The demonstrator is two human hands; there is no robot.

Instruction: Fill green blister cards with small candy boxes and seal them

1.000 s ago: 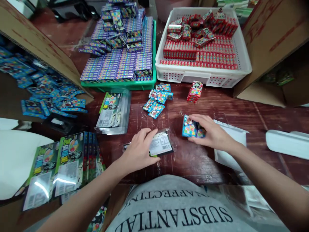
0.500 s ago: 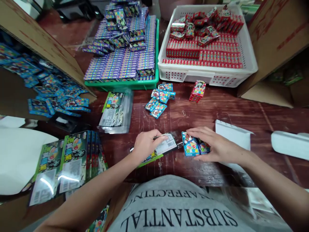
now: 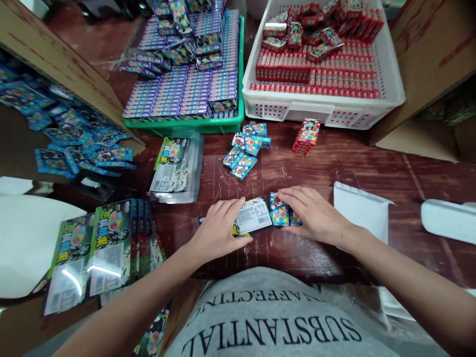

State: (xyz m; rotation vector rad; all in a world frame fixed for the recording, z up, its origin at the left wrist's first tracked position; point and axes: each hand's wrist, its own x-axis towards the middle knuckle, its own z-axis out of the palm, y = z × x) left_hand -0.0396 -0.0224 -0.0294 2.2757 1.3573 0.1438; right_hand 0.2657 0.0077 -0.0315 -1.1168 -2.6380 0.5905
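My left hand [image 3: 219,229] lies on a clear plastic pouch with a barcode label [image 3: 254,219] on the dark wooden table and grips its left part. My right hand [image 3: 311,213] is closed over a small bundle of candy boxes [image 3: 279,214], a blue one facing up, and holds it against the pouch's right end. Whether the boxes are partly inside the pouch I cannot tell.
Loose blue boxes [image 3: 243,151] and a red stack [image 3: 307,135] lie beyond my hands. Behind stand a green tray of purple boxes [image 3: 193,128] and a white basket of red boxes [image 3: 320,111]. Empty pouches [image 3: 174,166], filled packs [image 3: 107,243] and blue boxes in a carton [image 3: 70,139] are at left.
My right hand has brought the bundle of boxes leftward to the end of the pouch. My left hand shifted on the pouch and now holds it flat.
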